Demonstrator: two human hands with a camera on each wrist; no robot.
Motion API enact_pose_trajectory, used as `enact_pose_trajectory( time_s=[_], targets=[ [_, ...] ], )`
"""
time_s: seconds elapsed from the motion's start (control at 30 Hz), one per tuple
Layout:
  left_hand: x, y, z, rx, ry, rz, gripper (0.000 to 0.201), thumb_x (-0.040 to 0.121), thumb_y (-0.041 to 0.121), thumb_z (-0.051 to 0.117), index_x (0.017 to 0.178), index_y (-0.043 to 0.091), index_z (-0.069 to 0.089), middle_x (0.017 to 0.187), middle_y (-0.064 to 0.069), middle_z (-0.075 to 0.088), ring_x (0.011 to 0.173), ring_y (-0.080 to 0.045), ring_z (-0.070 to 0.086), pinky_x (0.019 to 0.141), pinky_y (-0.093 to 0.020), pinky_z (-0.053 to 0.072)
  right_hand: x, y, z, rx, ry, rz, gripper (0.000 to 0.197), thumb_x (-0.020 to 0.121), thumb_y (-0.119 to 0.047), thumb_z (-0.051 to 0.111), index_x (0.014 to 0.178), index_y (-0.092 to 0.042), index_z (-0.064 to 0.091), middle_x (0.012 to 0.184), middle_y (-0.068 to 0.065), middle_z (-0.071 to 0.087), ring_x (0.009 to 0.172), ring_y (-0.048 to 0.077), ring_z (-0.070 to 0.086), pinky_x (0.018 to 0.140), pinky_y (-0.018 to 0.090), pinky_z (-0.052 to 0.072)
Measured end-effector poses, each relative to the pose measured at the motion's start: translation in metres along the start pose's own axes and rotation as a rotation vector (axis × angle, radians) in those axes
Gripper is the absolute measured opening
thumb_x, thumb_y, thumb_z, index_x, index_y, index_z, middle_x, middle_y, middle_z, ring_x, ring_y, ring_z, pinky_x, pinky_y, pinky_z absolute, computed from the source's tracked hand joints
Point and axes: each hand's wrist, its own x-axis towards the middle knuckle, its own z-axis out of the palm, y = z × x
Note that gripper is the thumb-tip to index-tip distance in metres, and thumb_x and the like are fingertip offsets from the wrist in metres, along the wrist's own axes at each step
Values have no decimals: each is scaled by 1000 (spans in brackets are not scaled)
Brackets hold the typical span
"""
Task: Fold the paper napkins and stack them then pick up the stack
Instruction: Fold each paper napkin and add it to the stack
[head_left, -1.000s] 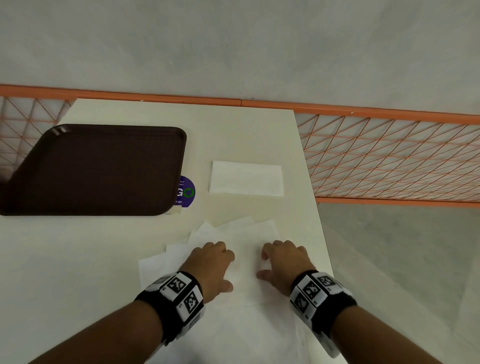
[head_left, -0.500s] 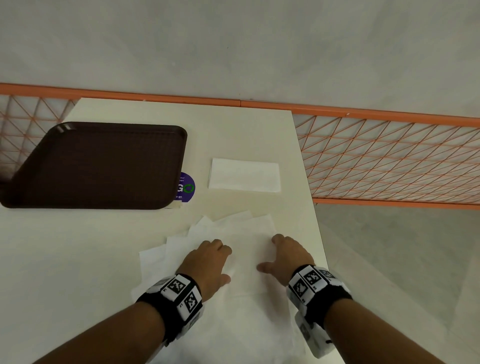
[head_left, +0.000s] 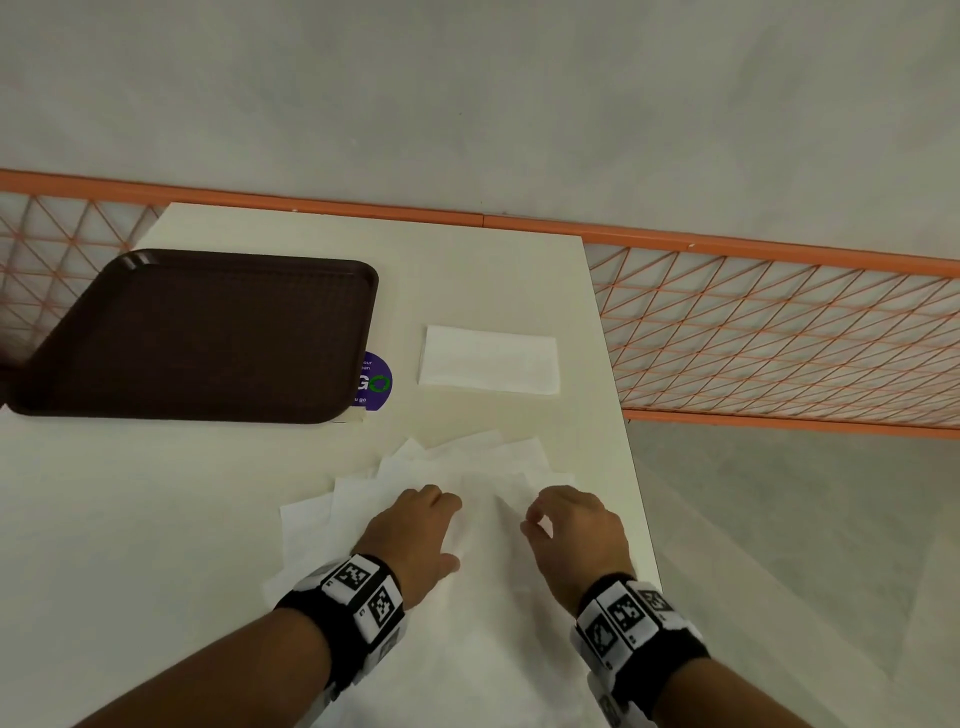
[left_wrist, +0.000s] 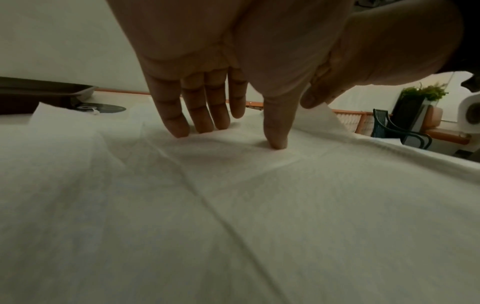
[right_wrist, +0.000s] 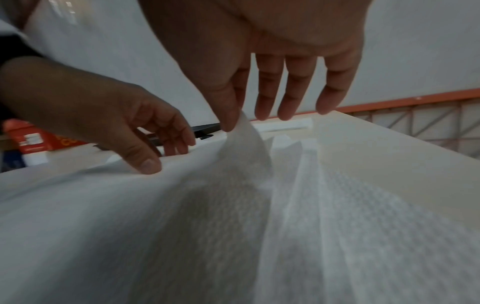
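Observation:
A loose pile of unfolded white napkins (head_left: 467, 462) lies fanned out on the cream table (head_left: 156, 519) in front of me. My left hand (head_left: 415, 527) presses on the pile with straight fingers (left_wrist: 205, 115) and thumb. My right hand (head_left: 569, 525) pinches a corner of the top napkin (right_wrist: 246, 144) between thumb and forefinger and holds it a little off the pile; its other fingers (right_wrist: 291, 98) are spread. One folded napkin (head_left: 488, 359) lies flat farther back on the table.
A dark brown tray (head_left: 197, 332) sits at the back left, partly over a round purple sticker (head_left: 376, 382). The table's right edge (head_left: 623, 441) runs close to my right hand. An orange mesh railing (head_left: 779, 332) stands behind and to the right.
My right hand, which lay on the pile, has closed thumb and forefinger on the top napkin's corner and raised it. The left hand stays pressed on the pile.

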Motion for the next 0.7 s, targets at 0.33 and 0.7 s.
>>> enact_pose_trajectory(
  time_s=[0.33, 0.7],
  targets=[
    [7, -1, -4, -123, 56, 199, 48, 84, 41, 67, 128, 30, 54, 143, 11, 41, 135, -10, 33, 112, -26, 26, -11, -15, -16, 55, -110, -500, 22, 92, -38, 51, 97, -22, 66, 107, -8, 64, 99, 12, 55, 86, 25, 42],
    [5, -17, -23, -411, 131, 72, 29, 91, 35, 61, 117, 23, 59, 112, 6, 63, 107, -11, 59, 87, -22, 45, 13, 7, -21, 593, 24, 103, 16, 83, -18, 73, 72, -24, 62, 68, -8, 63, 58, 4, 52, 56, 8, 41]
  ],
)
